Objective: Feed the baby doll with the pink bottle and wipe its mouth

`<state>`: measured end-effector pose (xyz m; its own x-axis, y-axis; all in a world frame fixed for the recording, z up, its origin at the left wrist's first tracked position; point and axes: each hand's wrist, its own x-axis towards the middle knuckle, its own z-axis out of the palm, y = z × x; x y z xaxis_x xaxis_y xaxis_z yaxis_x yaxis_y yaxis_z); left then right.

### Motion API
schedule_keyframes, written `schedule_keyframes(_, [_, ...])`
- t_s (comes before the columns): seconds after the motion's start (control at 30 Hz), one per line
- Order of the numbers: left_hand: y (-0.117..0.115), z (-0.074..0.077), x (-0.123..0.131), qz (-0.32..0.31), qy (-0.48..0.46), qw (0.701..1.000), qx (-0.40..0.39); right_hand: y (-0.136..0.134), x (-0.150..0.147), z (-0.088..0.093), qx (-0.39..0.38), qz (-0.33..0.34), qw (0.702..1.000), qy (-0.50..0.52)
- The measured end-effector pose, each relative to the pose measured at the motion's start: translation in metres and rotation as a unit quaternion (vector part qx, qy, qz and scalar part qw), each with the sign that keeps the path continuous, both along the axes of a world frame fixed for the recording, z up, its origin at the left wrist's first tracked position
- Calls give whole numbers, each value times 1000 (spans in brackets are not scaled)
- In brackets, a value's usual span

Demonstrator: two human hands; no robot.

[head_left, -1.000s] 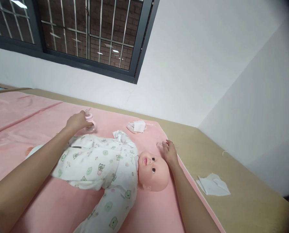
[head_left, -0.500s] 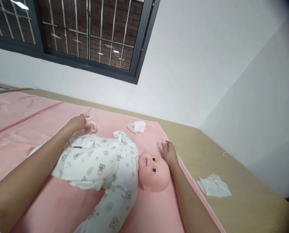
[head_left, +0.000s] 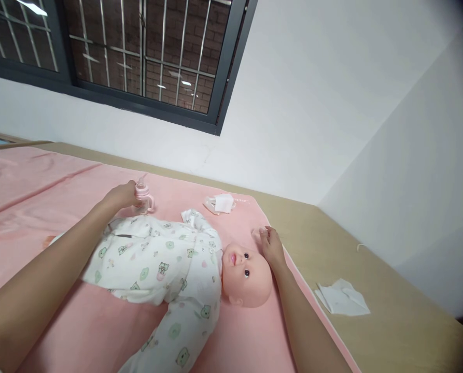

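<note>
A baby bottle [head_left: 142,190] with a pink collar, a pink handle and a clear teat stands upright on the pink sheet [head_left: 247,331]. My left hand [head_left: 123,196] is closed around its left side, and some of the fingers are hidden behind it. A baby doll [head_left: 157,259] in a white suit with a green bear print lies face up, its head towards the right. Just beyond the doll's head, my right hand [head_left: 270,245] rests at the sheet's edge. Its curled fingers hold a small translucent cap-like piece [head_left: 256,235], partly covered by them.
A clear plastic packet with a white label [head_left: 222,203] lies on the sheet beyond the doll's arm. Folded white tissue [head_left: 343,297] lies on the wooden surface [head_left: 312,238] at the right. Behind are a white wall and a barred window [head_left: 145,57].
Almost nothing differs. Both hands keep their places at the bottle and the translucent piece, with my left forearm shifted very slightly.
</note>
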<state>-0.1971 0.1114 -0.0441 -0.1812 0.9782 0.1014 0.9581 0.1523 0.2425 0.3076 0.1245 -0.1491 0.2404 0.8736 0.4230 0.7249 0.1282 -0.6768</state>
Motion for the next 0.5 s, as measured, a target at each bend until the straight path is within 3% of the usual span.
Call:
schedule_keyframes(0.3, [1, 5, -7, 22, -5, 1000, -1, 1, 1, -3, 16, -4, 1000, -4])
schedule_keyframes(0.5, [-19, 30, 0, 58, 1, 998, 20, -6, -6, 6, 53, -24, 998, -3])
